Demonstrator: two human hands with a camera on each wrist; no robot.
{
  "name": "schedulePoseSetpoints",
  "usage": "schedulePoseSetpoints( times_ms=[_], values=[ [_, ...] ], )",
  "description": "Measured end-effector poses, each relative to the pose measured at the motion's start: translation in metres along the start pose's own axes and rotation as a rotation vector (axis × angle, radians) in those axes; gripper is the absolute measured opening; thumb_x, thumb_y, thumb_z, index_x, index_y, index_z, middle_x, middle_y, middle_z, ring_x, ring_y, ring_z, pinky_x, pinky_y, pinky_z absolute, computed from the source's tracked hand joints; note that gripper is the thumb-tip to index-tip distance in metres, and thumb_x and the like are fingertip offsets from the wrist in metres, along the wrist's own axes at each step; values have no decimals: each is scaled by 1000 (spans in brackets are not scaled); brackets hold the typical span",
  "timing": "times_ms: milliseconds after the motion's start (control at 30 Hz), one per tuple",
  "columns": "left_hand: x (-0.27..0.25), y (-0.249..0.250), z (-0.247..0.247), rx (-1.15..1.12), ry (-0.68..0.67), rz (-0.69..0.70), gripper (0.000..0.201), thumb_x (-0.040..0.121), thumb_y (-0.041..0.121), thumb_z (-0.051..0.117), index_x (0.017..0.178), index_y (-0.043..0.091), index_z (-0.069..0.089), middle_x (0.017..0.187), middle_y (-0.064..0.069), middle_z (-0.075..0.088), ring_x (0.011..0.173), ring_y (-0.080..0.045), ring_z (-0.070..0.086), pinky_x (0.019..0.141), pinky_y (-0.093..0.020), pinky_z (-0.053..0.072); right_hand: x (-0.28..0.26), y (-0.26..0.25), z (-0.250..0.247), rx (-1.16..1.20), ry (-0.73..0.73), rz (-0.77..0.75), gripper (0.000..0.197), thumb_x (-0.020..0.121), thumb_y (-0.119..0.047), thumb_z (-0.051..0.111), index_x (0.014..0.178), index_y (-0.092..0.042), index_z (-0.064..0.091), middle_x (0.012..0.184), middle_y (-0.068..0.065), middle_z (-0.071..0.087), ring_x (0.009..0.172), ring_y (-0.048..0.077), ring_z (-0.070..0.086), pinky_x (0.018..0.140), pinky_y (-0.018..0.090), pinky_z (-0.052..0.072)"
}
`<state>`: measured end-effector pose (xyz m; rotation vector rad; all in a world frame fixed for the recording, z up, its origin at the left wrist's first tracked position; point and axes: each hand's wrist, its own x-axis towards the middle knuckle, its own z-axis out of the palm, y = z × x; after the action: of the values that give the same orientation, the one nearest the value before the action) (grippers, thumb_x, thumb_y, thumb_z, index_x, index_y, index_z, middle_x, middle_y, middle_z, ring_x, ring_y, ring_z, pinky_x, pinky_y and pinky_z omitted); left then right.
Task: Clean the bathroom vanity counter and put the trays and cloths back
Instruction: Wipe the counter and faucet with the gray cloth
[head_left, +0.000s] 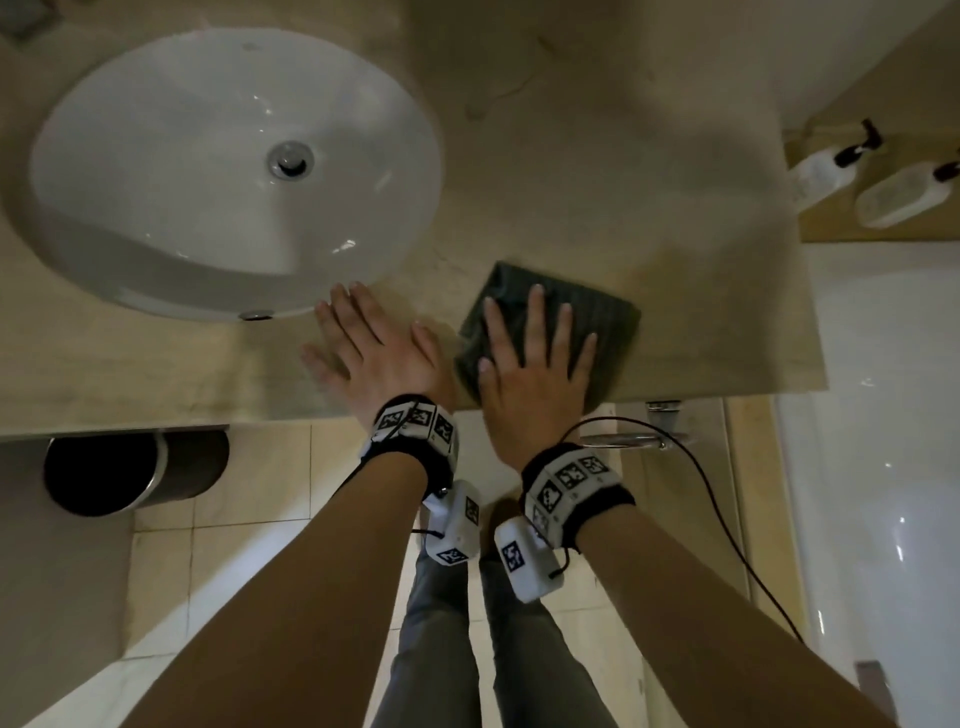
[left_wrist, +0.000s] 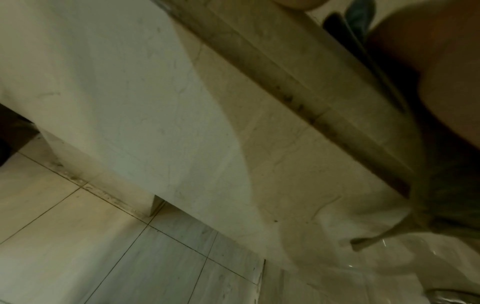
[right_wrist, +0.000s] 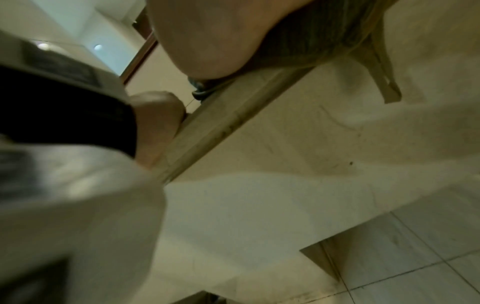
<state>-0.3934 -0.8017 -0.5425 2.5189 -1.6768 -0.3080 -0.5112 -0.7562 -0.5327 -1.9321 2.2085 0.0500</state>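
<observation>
Wiping step judged in hand: dark cloth (head_left: 550, 332), right of the sink (head_left: 234, 166) at the surface's front edge, is pressed under the spread right hand (head_left: 535, 374), left hand (head_left: 374, 348) laid flat beside; further strokes, then trays, are likely needed.

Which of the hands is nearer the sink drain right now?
Left. The left hand lies flat on the counter just outside the basin rim below the sink drain; the right hand presses the dark cloth farther right.

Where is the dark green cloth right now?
In the head view the dark green cloth lies flat near the counter's front edge, right of the sink, under the right hand.
</observation>
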Motion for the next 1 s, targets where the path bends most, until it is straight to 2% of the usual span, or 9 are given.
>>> schedulePoseSetpoints(
  times_ms=[133,200,367,500,567,733,900,1000],
  values=[
    [-2,1,-1,9,16,-6,71,92,45,24,152,14,4,160,-6,7,147,-24,1,116,-55,3,-4,30,-2,-7,19,-179,56,98,-49,25,151,-40,10,162,3,0,148,31,3,116,58,5],
    [-1,1,-2,13,13,-8,71,92,45,24,152,14,4,160,-6,7,147,-24,0,116,-55,3,-3,56,-5,-20,25,-181,56,96,-50,26,150,-42,13,162,0,2,148,29,5,116,56,4],
    [-2,1,0,13,38,-8,71,91,44,28,152,13,9,159,-7,11,147,-24,4,116,-55,4,5,138,-13,-43,77,66,55,96,-47,19,150,-42,9,161,3,3,146,32,11,116,58,7],
    [1,-1,0,27,41,-11,72,90,44,28,151,12,10,159,-8,12,147,-25,5,115,-55,5,9,189,-22,-35,113,249,56,96,-46,17,151,-37,15,161,6,8,145,35,14,115,60,12],
    [-2,3,1,36,22,-10,72,90,44,26,152,11,9,159,-9,10,147,-25,3,116,-55,4,12,193,-21,-26,136,312,56,96,-44,20,151,-35,18,160,7,11,145,36,16,114,60,12],
    [0,3,1,45,38,-24,72,89,44,26,152,12,10,160,-7,10,147,-24,2,116,-55,4,28,140,-16,37,144,475,60,96,-48,18,153,-31,11,160,14,9,144,42,13,113,64,8],
    [-1,3,1,36,39,-21,72,89,44,26,152,12,10,160,-7,9,147,-24,2,116,-55,2,22,84,-11,27,82,264,64,97,-51,21,153,-30,-2,160,14,-7,145,42,1,113,65,2],
    [0,3,1,30,42,-20,72,89,43,27,152,12,11,159,-7,10,147,-24,2,116,-55,2,12,63,-7,-3,29,114,62,97,-51,15,152,-31,-5,160,11,-12,145,40,-5,113,63,0]
  ],
)
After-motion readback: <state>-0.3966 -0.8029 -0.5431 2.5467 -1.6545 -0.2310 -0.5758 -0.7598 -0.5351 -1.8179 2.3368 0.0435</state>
